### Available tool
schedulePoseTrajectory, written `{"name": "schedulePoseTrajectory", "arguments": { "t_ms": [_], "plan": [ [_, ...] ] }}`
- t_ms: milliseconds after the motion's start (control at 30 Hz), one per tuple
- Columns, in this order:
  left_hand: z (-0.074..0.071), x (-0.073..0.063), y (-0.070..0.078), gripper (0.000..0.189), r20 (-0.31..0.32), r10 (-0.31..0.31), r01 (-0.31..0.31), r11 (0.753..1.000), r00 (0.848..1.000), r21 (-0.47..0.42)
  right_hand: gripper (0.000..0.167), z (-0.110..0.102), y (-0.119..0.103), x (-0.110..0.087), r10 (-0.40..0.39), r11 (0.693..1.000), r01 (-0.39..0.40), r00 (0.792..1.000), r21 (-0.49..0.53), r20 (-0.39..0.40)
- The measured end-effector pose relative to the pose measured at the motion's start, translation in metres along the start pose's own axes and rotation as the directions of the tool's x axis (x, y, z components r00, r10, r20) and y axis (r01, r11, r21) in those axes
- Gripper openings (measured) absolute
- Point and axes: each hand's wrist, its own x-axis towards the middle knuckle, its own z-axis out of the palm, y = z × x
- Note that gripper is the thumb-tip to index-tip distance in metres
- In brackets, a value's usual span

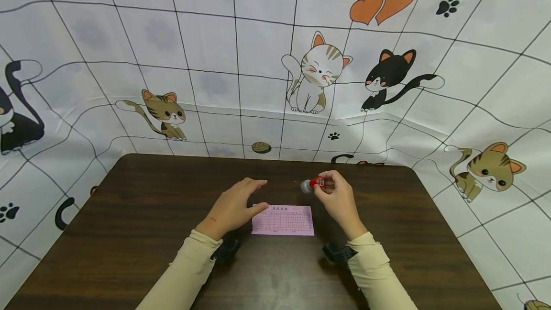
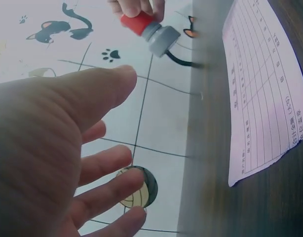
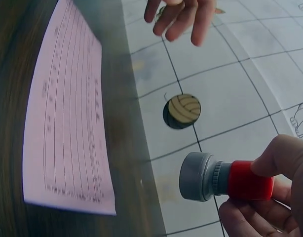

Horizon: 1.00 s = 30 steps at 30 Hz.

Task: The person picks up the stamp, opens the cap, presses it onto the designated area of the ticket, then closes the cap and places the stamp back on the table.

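A pink printed form with a ruled grid lies on the dark table. My left hand hovers at its left side, fingers extended and thumb apart, holding nothing; in the left wrist view the spread fingers show clearly. Above and to the right of the form, my right hand pinches a small hand stamp by its red body. The stamp's wider grey end points left, and in the right wrist view it is held sideways, off the paper. Whether the grey end is a cap I cannot tell.
The dark wooden table reaches back to a white sheet with grid lines and cartoon cats, which hangs behind and along both sides. Dark bands with devices sit at both wrists, below the cream sleeves.
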Motion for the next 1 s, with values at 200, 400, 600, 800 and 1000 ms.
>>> {"name": "schedulePoseTrajectory", "arguments": {
  "t_ms": [200, 400, 600, 800, 1000],
  "plan": [
    [0.000, 0.002, 0.003, 0.062, -0.035, 0.022, -0.022, 1.000, 0.999, 0.003, 0.029, 0.008, -0.006, -0.005, 0.005, 0.998, -0.006, 1.000, 0.066, 0.009],
    [0.000, 0.001, 0.007, 0.063, -0.060, 0.034, -0.034, 0.999, 0.998, -0.004, 0.031, 0.015, -0.016, -0.011, -0.013, 0.991, 0.009, 1.000, 0.133, 0.028],
    [0.004, 0.003, 0.008, 0.062, -0.081, 0.062, -0.062, 0.998, 0.995, 0.000, 0.029, 0.019, -0.022, -0.014, -0.045, 0.984, 0.033, 0.997, 0.175, 0.069],
    [0.007, 0.002, 0.010, 0.063, -0.094, 0.079, -0.079, 0.997, 0.992, 0.005, 0.030, 0.022, -0.025, -0.018, -0.109, 0.974, 0.082, 0.987, 0.212, 0.120],
    [0.006, 0.003, 0.013, 0.064, -0.101, 0.096, -0.096, 0.995, 0.990, 0.004, 0.030, 0.025, -0.030, -0.019, -0.158, 0.959, 0.111, 0.973, 0.260, 0.169]
  ]
}}
